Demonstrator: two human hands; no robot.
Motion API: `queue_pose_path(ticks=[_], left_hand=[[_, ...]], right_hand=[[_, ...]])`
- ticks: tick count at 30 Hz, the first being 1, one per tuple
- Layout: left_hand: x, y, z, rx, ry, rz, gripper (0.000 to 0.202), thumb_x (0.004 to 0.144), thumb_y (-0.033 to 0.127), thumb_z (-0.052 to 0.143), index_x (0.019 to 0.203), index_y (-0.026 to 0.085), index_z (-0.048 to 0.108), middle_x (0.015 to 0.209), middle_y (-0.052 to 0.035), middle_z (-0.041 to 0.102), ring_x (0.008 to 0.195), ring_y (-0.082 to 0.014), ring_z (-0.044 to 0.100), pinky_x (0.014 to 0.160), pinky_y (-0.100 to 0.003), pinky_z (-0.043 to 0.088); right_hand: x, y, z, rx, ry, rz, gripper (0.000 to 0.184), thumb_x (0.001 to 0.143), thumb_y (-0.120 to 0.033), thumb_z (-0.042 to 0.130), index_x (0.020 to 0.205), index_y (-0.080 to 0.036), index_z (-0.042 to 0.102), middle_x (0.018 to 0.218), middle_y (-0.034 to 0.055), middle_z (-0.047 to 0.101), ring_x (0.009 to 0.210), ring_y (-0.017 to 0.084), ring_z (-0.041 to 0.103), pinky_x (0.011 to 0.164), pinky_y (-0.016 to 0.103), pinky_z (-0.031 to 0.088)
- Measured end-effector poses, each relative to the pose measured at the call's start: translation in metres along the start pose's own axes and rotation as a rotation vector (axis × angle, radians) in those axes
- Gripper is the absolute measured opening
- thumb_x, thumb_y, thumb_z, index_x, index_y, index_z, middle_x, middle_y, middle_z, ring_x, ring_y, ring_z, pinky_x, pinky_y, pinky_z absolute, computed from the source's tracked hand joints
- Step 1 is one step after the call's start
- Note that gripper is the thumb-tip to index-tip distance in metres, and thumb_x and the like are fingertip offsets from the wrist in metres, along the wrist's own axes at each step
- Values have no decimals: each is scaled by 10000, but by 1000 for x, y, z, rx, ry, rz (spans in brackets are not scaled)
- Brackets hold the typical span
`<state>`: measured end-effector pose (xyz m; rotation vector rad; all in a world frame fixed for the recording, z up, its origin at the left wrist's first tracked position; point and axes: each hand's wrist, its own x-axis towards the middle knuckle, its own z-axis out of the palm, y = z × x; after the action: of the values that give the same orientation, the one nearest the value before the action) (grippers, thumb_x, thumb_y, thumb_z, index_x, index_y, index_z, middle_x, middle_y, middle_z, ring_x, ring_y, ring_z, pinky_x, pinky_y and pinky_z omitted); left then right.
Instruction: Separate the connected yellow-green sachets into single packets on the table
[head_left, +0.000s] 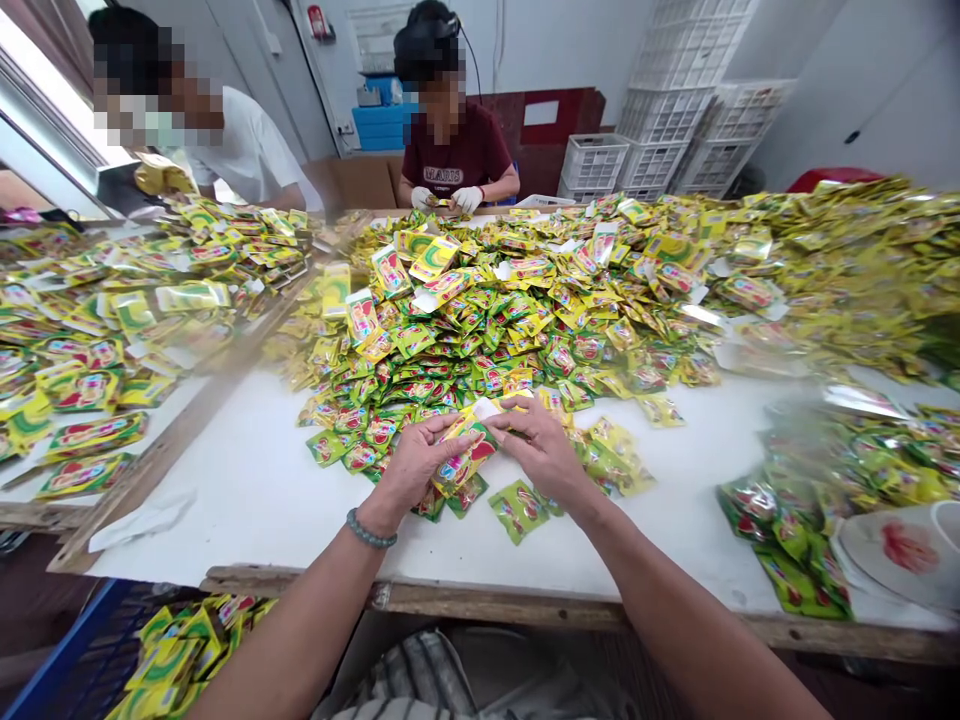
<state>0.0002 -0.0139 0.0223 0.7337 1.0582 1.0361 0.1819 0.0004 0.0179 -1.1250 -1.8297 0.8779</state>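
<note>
My left hand (415, 462) and my right hand (541, 445) meet over the near middle of a white table (247, 490). Together they grip a small stack of yellow-green sachets (466, 452) with red print. The left hand's fingers curl round the stack from the left; the right hand's fingers pinch it from the right. A beaded bracelet (370, 531) sits on my left wrist. A few loose sachets (517, 508) lie just under the hands, at the near edge of a very large heap of sachets (540, 300).
Larger yellow packets (97, 330) cover a table on the left. Two other people sit at the far side; one wears white gloves (450, 198). White crates (675, 110) are stacked behind. A blue bin with packets (172, 650) is below left. More sachets (840, 480) lie right.
</note>
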Motion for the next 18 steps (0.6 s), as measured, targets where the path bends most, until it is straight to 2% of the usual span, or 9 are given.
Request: queue_pose_path(ticks=[3, 5, 9, 10, 12, 15, 18], left_hand=[[2, -4, 0, -12, -10, 11, 522, 555, 280, 896, 1017, 143, 693, 823, -31, 768, 661, -158, 700, 653, -253, 560], [3, -6, 1, -21, -26, 34, 507, 590, 307, 879, 1019, 143, 665, 811, -28, 760, 650, -150, 694, 636, -241, 556], [4, -6, 3, -41, 45, 133, 609, 694, 396, 804, 1198, 216, 513, 779, 7, 733, 564, -137, 657, 524, -224, 521], [3, -5, 3, -39, 56, 168, 631, 721, 410, 780, 1242, 243, 466, 794, 13, 729, 563, -138, 655, 517, -224, 519], [1, -5, 4, -20, 46, 219, 606, 780, 431, 726, 1278, 278, 417, 838, 15, 719, 576, -136, 658, 535, -231, 530], [-2, -6, 3, 36, -44, 222, 515, 838, 450, 661, 1260, 279, 419, 864, 6, 703, 567, -137, 659, 546, -254, 551], [-4, -6, 2, 120, -133, 200, 521, 819, 413, 698, 1239, 270, 426, 868, 7, 695, 567, -145, 665, 538, -261, 559]], right_hand=[[-2, -3, 2, 157, -84, 61, 214, 859, -325, 604, 1030, -253, 710, 1105, 59, 659, 1060, 245, 604, 934, 421, 444], [-2, -4, 2, 241, -85, 82, 252, 858, -366, 614, 1074, -248, 668, 1084, 54, 669, 981, 220, 642, 906, 393, 472], [1, -4, 3, 175, 233, 68, 265, 838, -386, 658, 1060, -242, 644, 1104, 60, 670, 1084, 233, 601, 969, 396, 446], [2, -3, 4, 180, 263, 68, 279, 822, -387, 675, 1058, -241, 650, 1126, 64, 664, 1094, 237, 592, 960, 392, 452], [4, -1, 10, 276, 199, 83, 291, 815, -400, 676, 1057, -238, 665, 1104, 62, 673, 1022, 226, 613, 881, 359, 488], [4, 2, 18, 410, 78, 111, 256, 843, -431, 632, 974, -219, 692, 921, 41, 687, 825, 186, 617, 736, 303, 494], [2, 2, 18, 357, 24, 127, 252, 855, -435, 615, 799, -197, 673, 738, 9, 628, 698, 152, 556, 666, 275, 452]])
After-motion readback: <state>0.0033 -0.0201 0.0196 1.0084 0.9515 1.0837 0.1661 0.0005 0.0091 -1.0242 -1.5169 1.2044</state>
